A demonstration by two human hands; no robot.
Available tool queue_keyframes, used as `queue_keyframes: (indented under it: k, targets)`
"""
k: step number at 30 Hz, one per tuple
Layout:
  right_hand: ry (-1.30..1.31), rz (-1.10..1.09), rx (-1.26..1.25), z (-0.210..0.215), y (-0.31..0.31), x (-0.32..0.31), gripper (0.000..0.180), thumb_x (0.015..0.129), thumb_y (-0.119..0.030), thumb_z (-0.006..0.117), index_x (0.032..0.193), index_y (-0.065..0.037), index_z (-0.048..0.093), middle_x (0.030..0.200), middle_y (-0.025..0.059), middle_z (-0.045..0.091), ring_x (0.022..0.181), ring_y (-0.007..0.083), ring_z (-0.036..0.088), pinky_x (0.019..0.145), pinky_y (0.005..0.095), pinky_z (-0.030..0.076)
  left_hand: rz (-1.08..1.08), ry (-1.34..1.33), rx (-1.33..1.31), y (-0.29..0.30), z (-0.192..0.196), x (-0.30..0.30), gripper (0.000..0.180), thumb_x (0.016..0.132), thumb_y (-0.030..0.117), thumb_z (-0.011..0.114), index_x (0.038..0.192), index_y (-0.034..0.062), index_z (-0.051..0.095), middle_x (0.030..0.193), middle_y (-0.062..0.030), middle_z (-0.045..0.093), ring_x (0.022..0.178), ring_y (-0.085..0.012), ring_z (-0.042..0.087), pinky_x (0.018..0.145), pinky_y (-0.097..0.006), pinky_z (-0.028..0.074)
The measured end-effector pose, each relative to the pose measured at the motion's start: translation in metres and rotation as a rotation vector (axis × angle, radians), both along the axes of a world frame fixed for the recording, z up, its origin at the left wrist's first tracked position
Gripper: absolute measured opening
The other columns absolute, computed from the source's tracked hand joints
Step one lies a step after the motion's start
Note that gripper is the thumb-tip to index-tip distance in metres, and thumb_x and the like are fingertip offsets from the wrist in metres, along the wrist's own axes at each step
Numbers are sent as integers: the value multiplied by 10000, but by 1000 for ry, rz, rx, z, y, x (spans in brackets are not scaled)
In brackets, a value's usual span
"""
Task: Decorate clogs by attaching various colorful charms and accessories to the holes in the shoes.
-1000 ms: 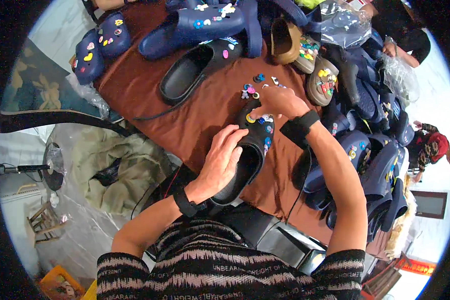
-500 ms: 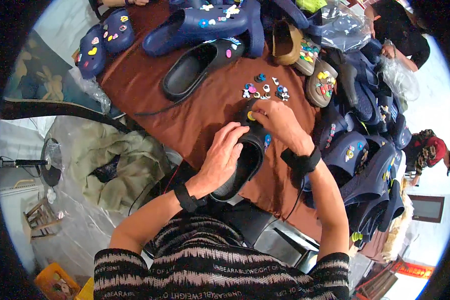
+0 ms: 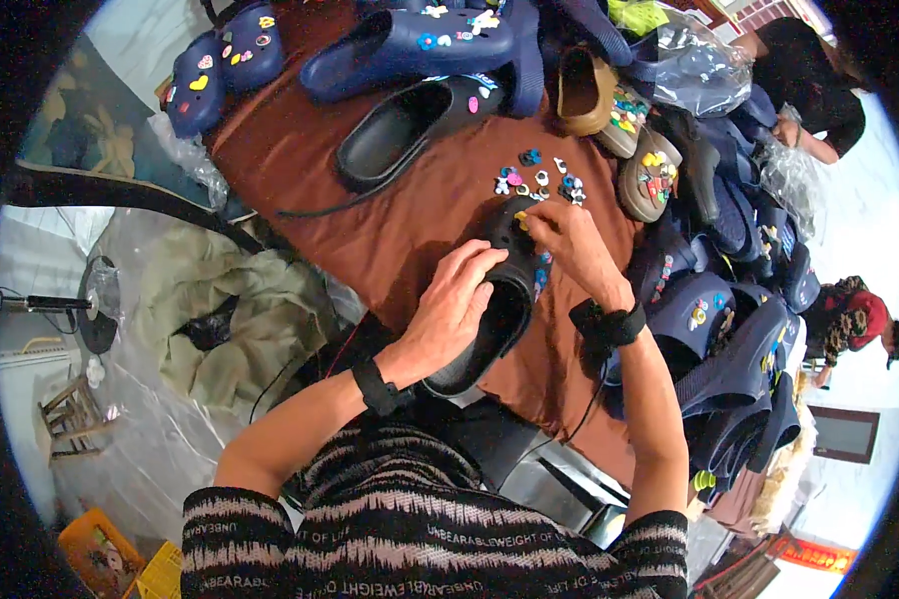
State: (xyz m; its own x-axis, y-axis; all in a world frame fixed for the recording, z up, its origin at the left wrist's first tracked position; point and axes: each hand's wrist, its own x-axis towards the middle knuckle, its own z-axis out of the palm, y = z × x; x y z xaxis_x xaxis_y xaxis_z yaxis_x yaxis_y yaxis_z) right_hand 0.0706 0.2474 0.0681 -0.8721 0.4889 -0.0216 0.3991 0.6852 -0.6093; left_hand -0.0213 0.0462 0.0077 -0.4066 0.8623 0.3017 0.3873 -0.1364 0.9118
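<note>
A black clog (image 3: pixel 517 262) stands in front of me, its heel toward my body and its toe pointing away. My left hand (image 3: pixel 449 304) grips it along the left side, fingers over the upper near the opening. At the toe, my right hand (image 3: pixel 574 250) pinches a small yellow shoe charm (image 3: pixel 520 218) against the top of the clog. Blue and other coloured charms (image 3: pixel 541 275) show on the clog's right side, partly behind my right hand. Just beyond the toe lies a loose cluster of small charms (image 3: pixel 542 180).
Another black clog (image 3: pixel 459 108) and a dark blue clog (image 3: pixel 459 50) lie farther off on the brown cloth (image 3: pixel 315 150). Decorated clogs (image 3: pixel 704 309) pile up on the right. Other people (image 3: pixel 809 90) are at the right; an orange basket (image 3: pixel 100 554) stands lower left.
The yellow charm was partly visible beside my right fingers and now sits between the fingertips at the toe. The view has shifted slightly; my left hand keeps its hold.
</note>
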Motion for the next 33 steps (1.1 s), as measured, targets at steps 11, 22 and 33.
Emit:
queue_keyframes:
  k: [11,22,33]
  targets:
    - [71,169,432,0,-17,9,127,878,-115,607,972,-40,650,878,146,634,745,351,656,619,441,519,1,-5,-20,0,0,0,396,957,76,495,1352,52,485,1403,-199,438,1328,-378,417,1133,-431,317]
    - [-70,219,610,3,-21,2,73,832,-79,599,898,-52,581,843,129,595,758,318,673,604,418,546,4,42,-36,1,0,-1,399,944,48,492,1342,41,489,1397,-195,446,1328,-369,422,1130,-418,325]
    - [-98,309,728,-1,-22,2,73,791,-83,605,851,-45,624,856,110,608,785,281,680,649,376,563,-3,73,-77,4,2,2,393,959,52,487,1352,39,485,1405,-192,438,1329,-363,423,1126,-412,327]
